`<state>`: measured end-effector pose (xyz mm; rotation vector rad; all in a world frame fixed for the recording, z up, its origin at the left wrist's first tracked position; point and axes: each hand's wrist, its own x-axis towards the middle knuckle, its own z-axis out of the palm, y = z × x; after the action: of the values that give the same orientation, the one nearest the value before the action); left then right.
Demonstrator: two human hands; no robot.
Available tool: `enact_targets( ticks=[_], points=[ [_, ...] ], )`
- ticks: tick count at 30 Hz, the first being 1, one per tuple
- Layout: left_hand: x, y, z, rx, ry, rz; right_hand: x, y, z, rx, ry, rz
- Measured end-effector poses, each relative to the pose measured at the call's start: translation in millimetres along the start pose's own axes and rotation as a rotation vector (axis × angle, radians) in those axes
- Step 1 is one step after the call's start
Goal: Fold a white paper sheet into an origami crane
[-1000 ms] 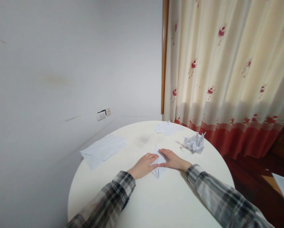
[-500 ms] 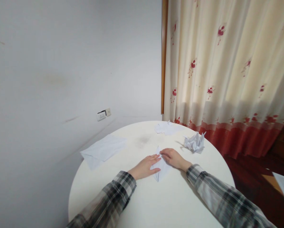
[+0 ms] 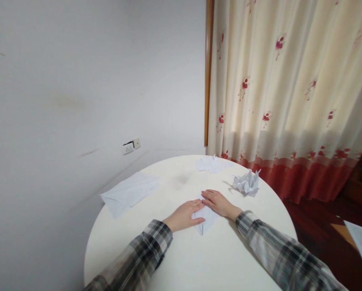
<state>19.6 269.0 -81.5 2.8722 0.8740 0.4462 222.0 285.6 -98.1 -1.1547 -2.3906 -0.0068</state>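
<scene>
Two hands [image 3: 184, 215], four lots of paper [image 3: 201, 224] on one table [image 3: 217, 262], and one curtain [image 3: 290, 89] show.

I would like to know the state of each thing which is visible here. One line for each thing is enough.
Paper: folded, lying low, partly covered by both hands.
Left hand: open, laid on the paper, thumb spread.
Right hand: open, laid on the paper's far part.
Left sheets: spread flat, overlapping.
Cluster: folded paper, points sticking up.
Curtain: hanging in folds.
Socket: no plug seen.
</scene>
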Motion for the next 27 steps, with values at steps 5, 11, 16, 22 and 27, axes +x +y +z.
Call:
enact_targets(
  ticks=[5, 11, 16, 22, 27],
  points=[
    [0.0, 1.0, -0.7, -0.007, 0.01, 0.03, 0.8, -3.0, -1.5, -0.045, 0.022, 0.02],
    [0.2, 2.7, -1.3, -0.003, 0.017, 0.055, 1.5, -1.6, 2.2, -0.075, 0.03, 0.056],
    [0.8, 3.1, -0.2, -0.008, 0.032, 0.06, 0.7, 0.6, 3.1, -0.077, 0.002, 0.069],
    [1.2, 4.5, -2.5, -0.02, 0.021, 0.059, 2.3, 0.1, -1.0, -0.074, -0.002, 0.065],
    [0.7, 6.4, -5.4, -0.003, -0.006, 0.07, 4.6, 4.8, 1.5, -0.061, 0.016, 0.07]
  ],
)
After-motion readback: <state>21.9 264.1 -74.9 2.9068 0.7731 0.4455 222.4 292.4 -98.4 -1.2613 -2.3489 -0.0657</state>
